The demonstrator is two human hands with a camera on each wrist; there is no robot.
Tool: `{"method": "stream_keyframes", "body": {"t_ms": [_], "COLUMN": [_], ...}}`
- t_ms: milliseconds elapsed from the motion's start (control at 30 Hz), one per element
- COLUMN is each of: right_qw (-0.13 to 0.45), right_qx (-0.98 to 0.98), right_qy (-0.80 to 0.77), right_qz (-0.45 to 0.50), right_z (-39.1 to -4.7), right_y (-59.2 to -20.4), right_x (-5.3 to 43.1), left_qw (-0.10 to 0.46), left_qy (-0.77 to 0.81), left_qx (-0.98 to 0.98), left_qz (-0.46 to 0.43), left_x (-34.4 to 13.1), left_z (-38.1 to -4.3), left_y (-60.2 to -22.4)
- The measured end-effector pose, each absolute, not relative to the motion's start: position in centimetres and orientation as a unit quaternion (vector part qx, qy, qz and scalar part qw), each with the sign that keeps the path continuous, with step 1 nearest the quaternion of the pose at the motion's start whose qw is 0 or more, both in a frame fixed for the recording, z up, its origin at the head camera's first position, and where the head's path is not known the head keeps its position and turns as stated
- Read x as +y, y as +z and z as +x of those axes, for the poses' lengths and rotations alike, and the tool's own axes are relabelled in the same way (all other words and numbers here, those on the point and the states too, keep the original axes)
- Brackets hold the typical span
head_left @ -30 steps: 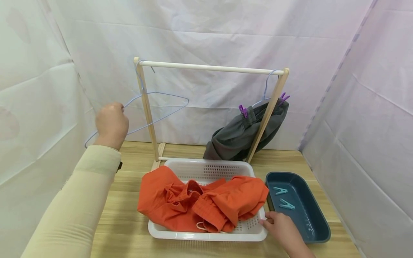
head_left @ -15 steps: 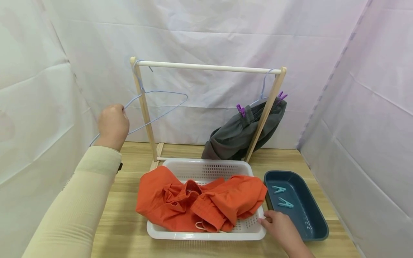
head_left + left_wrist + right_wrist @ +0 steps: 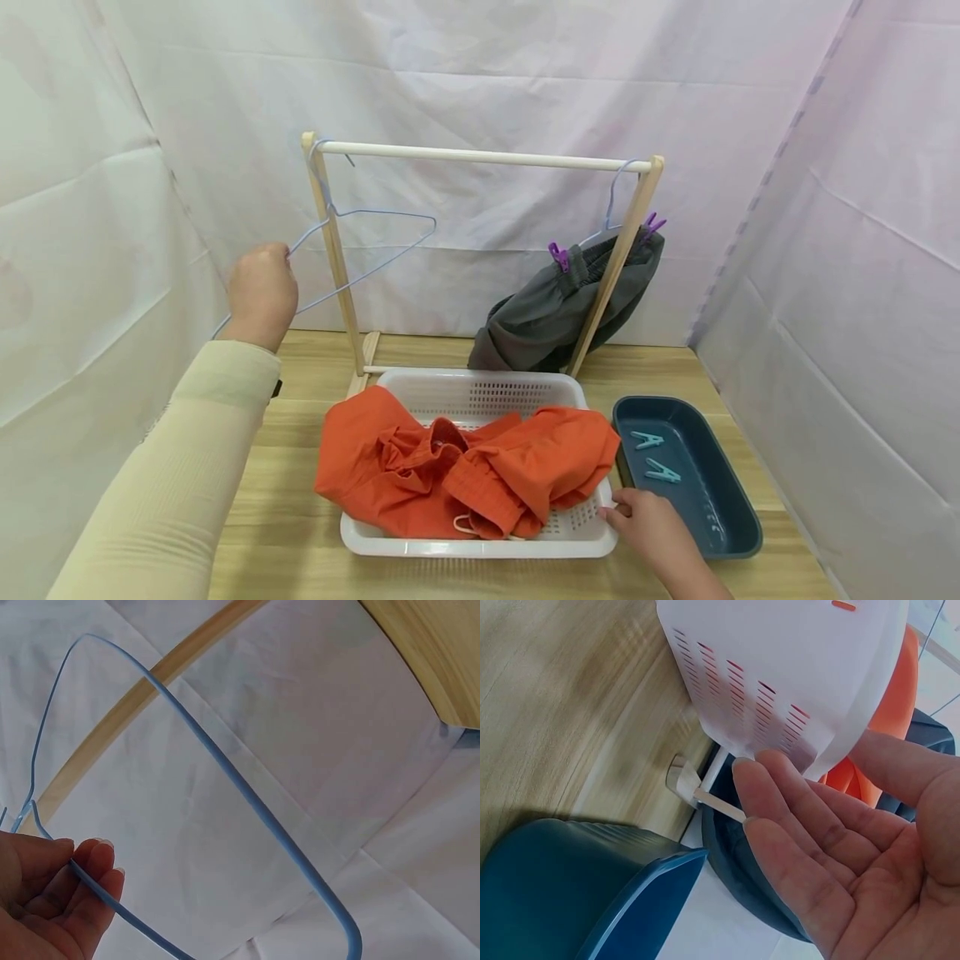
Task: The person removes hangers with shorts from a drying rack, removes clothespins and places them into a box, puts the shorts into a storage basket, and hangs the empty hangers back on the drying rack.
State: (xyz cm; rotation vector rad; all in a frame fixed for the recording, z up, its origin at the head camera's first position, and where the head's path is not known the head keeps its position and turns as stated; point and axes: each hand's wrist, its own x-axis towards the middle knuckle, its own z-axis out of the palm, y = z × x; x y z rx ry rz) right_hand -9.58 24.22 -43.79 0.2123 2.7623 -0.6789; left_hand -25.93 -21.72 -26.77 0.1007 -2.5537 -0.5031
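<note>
In the head view, my left hand (image 3: pixel 262 292) grips one shoulder of a thin blue wire clothes hanger (image 3: pixel 386 213), whose hook hangs over the rack's rod at its left end. The left wrist view shows the fingers and thumb (image 3: pixel 45 859) pinching the hanger's wire (image 3: pixel 247 795); nothing hangs from it. My right hand (image 3: pixel 656 529) holds the right rim of a white perforated basket (image 3: pixel 480 547), thumb over the edge and fingers (image 3: pixel 795 877) against the outer wall. Inside the basket lies a crumpled orange garment (image 3: pixel 547 479) with an elastic waistband and a white cord.
Behind the basket stands a wooden rack with a white rod (image 3: pixel 480 155). Dark grey pants (image 3: pixel 532 325) hang at its right on another hanger, held by purple clips (image 3: pixel 558 257). A dark blue tray (image 3: pixel 720 500) with teal clothespins (image 3: pixel 663 471) sits right. White cloth walls surround everything.
The whole head view has shifted slightly. Both hands keep their holds on the hanger and the basket rim; little else differs.
</note>
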Motion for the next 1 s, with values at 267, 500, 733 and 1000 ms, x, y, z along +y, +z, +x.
{"method": "stream_keyframes", "body": {"t_ms": [267,500,733,1000], "right_qw": [0.144,0.150,0.153,0.143], "right_qx": [0.957,0.955,0.953,0.950], "right_qy": [-0.242,-0.246,-0.248,-0.263], "right_qz": [0.072,0.077,0.083,0.090], "right_z": [-9.5,-9.6,-9.6,-9.6], "right_y": [-43.8,-43.8,-43.7,-43.8], "right_x": [24.2,24.2,24.4,24.6], "left_qw": [0.260,0.266,0.302,0.407], "left_qy": [-0.194,-0.193,-0.215,-0.205], "left_qx": [-0.945,-0.944,-0.929,-0.888], "left_qz": [0.033,0.026,-0.001,-0.060], "left_x": [-22.1,-22.2,-21.8,-20.3], "left_z": [-25.9,-25.8,-24.4,-19.7], "left_y": [-27.0,-27.4,-28.1,-29.4]}}
